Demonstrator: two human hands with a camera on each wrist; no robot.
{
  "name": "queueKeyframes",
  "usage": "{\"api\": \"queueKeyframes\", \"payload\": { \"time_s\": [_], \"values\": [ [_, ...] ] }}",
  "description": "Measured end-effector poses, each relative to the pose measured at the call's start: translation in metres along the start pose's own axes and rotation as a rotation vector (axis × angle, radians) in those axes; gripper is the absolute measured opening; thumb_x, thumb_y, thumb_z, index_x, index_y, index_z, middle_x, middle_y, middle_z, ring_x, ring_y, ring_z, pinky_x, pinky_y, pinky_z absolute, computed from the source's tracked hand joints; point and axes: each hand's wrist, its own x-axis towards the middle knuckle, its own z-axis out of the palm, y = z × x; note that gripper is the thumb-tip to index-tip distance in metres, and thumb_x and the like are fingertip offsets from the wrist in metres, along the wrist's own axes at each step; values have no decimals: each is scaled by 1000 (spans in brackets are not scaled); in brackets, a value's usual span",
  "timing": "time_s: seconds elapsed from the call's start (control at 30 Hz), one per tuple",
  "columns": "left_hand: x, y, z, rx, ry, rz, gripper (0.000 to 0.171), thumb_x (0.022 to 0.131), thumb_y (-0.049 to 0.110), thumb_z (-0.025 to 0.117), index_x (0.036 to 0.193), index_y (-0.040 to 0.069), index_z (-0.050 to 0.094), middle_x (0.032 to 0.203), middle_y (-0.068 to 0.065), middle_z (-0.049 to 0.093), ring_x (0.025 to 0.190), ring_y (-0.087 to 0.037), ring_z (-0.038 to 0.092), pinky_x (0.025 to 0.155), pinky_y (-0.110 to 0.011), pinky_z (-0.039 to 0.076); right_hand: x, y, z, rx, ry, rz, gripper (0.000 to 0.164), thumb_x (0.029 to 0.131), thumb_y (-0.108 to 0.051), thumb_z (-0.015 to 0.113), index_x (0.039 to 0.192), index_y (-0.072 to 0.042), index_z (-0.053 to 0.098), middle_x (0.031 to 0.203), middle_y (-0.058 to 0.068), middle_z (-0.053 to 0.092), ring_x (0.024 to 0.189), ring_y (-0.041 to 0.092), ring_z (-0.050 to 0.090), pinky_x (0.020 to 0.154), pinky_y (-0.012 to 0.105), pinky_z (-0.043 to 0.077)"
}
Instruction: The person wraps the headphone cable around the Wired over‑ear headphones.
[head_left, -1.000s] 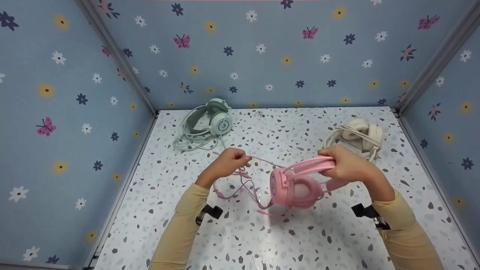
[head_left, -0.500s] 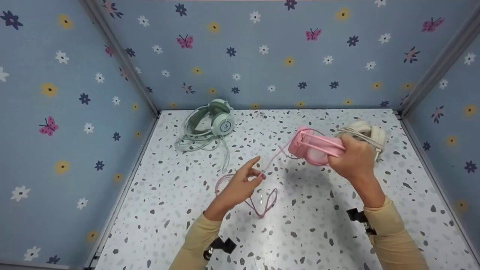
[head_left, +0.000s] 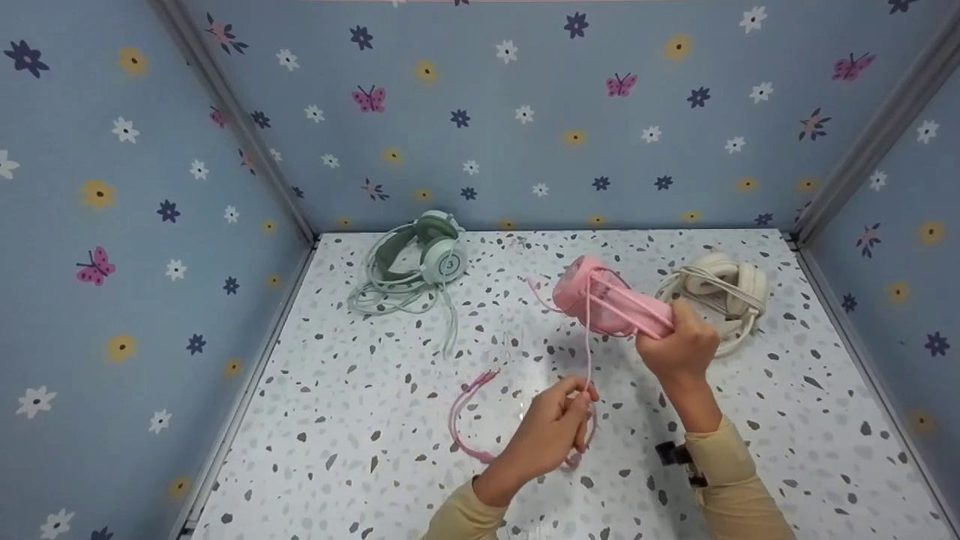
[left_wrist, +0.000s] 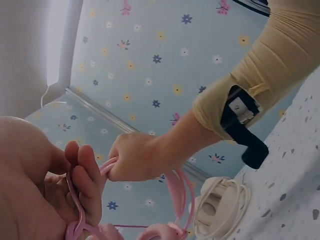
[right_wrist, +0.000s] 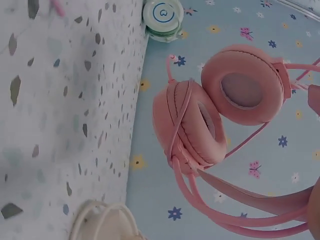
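Pink headphones (head_left: 579, 291) are held up over the table by my right hand (head_left: 681, 345), which grips the headband. In the right wrist view, both padded ear cups (right_wrist: 245, 92) face each other, and a strand of pink cable (right_wrist: 181, 120) crosses the outside of one. A short microphone boom (right_wrist: 170, 67) sticks out from that cup. My left hand (head_left: 551, 427), nearer the front, pinches the cord between thumb and fingers. From there the cord runs taut up to the ear cups. Its loose end (head_left: 459, 420) curves over the table beside the left hand.
Mint green headphones (head_left: 442, 259) with a loosely coiled cord lie at the back left. Cream headphones (head_left: 739, 289), wrapped in their cord, lie at the back right, close behind my right hand. Flowered walls (head_left: 525, 112) enclose the speckled table (head_left: 360, 435) at the back and sides.
The headphones have gone up and away from me, then slightly left. My left hand has swung right and toward me, drawing the cord across the ear cups; its fingers, spread earlier, now pinch it.
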Motion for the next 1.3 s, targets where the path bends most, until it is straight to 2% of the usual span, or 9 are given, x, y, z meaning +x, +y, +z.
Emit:
{"api": "queueKeyframes", "payload": {
  "time_s": [0.1, 0.2, 0.33, 0.43, 0.67, 0.83, 0.97, 1.1, 1.3],
  "values": [
    [0, -19, 2, 42, -22, -2, 21, 106, 22, 41, 95, 10, 55, 51, 2, 46, 42, -13, 50, 40, -23, 43, 6, 5, -3, 90, 45, 192, 9, 61, -6, 50, 62, -2, 43, 53, 2, 36, 48, 20, 32, 46, 32, 25],
    [2, -46, -4, 110, 16, 12, 26, 106, 21, 41, 87, 9, 54, 52, 4, 45, 43, -12, 50, 41, -22, 41, 17, 9, -12, 250, 65, 371, 15, 70, 1, 56, 61, -2, 44, 55, -1, 38, 51, 14, 34, 48, 25, 25],
    [7, -84, -22, 194, 92, -14, 33, 105, 20, 44, 75, 6, 51, 58, 6, 42, 48, -6, 43, 43, -20, 35, 32, 9, -30, 668, 83, 629, 26, 83, 8, 59, 63, -3, 46, 52, -2, 37, 45, 8, 32, 43, 20, 23],
    [9, -99, -34, 244, 76, -38, 35, 104, 23, 47, 73, 7, 51, 61, 7, 41, 51, -5, 39, 46, -20, 34, 39, 7, -41, 927, 92, 777, 24, 88, 7, 57, 67, -2, 49, 50, 0, 35, 40, 8, 28, 38, 21, 18],
    [7, -106, -37, 500, 34, 59, 32, 102, 31, 50, 75, 15, 58, 69, 9, 46, 58, -3, 41, 53, -20, 37, 49, 5, -49, 1062, 89, 877, 12, 87, 1, 65, 79, 2, 57, 51, 1, 33, 40, 8, 27, 44, 27, 12],
    [-9, -112, -37, 728, 112, 73, 33, 105, 32, 43, 84, 17, 63, 78, 10, 49, 66, -4, 46, 60, -23, 41, 65, 13, -53, 1096, 178, 894, 23, 85, -2, 69, 71, 2, 51, 50, 1, 25, 41, 11, 19, 43, 25, 14],
    [-22, -122, -47, 818, 184, 98, 32, 105, 28, 41, 79, 18, 57, 66, 12, 45, 57, -5, 42, 53, -22, 37, 86, 28, -62, 1159, 283, 973, 36, 83, 1, 68, 64, -4, 38, 56, 2, 18, 44, 12, 15, 42, 24, 15],
    [-29, -130, -57, 732, 167, 92, 35, 105, 30, 42, 73, 19, 48, 59, 12, 36, 52, -3, 33, 49, -21, 30, 101, 40, -68, 1205, 323, 980, 39, 83, 1, 69, 65, -3, 35, 59, 2, 16, 45, 13, 14, 42, 24, 14],
    [-32, -143, -66, 212, 28, -67, 42, 106, 28, 41, 67, 11, 42, 57, 9, 35, 49, -5, 32, 48, -21, 30, 103, 43, -70, 1499, 263, 1039, 28, 93, 2, 54, 71, -3, 38, 56, -1, 14, 39, 12, 15, 42, 23, 11]
  ]
}}
